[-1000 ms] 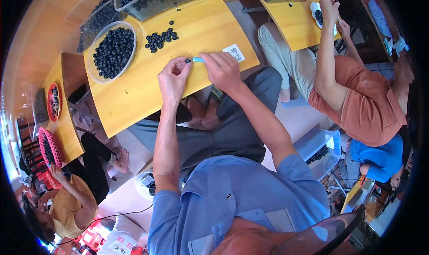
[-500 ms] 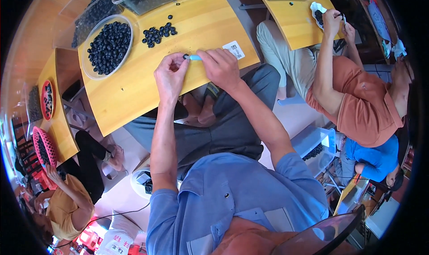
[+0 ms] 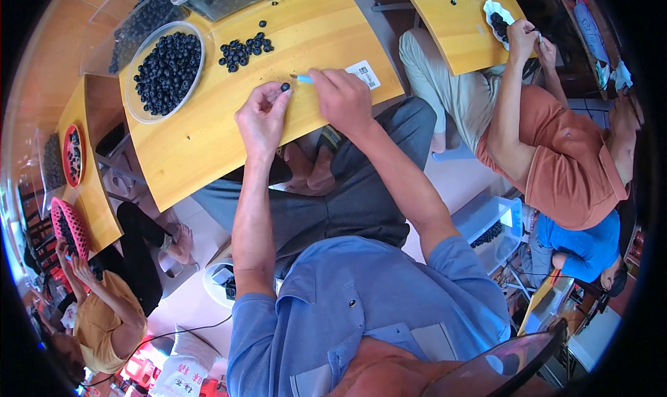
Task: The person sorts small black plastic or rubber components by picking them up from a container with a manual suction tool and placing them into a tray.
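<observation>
Between the thumb and fingertips of my left hand is a single dark blueberry, held just above the table's near edge. My right hand is closed around a small tool with a light-blue handle; its thin dark tip points left, a little apart from the berry. What kind of tool it is does not show clearly. Ahead of my hands lies a loose cluster of blueberries. To the left stands a clear round bowl heaped with more of them.
A white card lies on the wooden table beside my right hand. Clear bins of berries stand at the far left. On the right a co-worker handles berries at another table; another person sits left.
My right hand has drawn the tool's tip up and away from the blueberry, which now shows more fully. My left hand keeps hold of it, having shifted slightly left.
</observation>
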The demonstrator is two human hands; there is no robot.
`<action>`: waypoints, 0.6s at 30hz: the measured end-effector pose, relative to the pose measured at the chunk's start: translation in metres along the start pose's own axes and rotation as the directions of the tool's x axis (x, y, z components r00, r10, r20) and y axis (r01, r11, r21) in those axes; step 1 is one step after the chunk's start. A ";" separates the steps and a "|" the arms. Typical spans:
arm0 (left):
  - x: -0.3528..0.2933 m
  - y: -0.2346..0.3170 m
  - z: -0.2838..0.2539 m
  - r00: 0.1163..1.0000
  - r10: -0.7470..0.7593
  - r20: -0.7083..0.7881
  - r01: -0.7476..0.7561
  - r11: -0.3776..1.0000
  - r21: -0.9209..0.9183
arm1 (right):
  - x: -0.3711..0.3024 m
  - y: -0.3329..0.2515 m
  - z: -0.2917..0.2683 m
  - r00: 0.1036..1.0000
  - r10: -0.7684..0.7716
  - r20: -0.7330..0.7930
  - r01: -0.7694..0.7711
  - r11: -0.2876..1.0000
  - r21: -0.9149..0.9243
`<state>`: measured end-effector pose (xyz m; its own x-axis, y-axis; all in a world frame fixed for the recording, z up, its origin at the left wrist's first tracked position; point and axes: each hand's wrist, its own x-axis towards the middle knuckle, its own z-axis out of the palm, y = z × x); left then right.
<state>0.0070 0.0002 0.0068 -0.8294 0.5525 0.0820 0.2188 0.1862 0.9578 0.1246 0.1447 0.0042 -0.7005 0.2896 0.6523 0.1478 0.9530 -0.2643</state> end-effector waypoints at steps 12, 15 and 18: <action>0.004 -0.002 -0.003 0.999 -0.016 -0.037 0.009 0.982 -0.188 | 0.006 -0.003 0.001 0.998 0.044 -0.038 -0.042 0.998 0.047; 0.002 -0.004 -0.007 0.996 -0.002 -0.093 -0.013 0.986 -0.164 | 0.003 -0.003 0.002 0.998 0.046 -0.037 -0.044 0.997 0.062; 0.020 -0.011 -0.041 0.972 0.101 -0.214 -0.114 0.992 -0.048 | 0.001 0.000 -0.005 0.996 0.084 0.002 -0.084 0.996 0.043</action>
<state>-0.0324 -0.0241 0.0094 -0.8937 0.3818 0.2358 0.2872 0.0828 0.9543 0.1276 0.1452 0.0083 -0.6871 0.3684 0.6262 0.1761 0.9206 -0.3485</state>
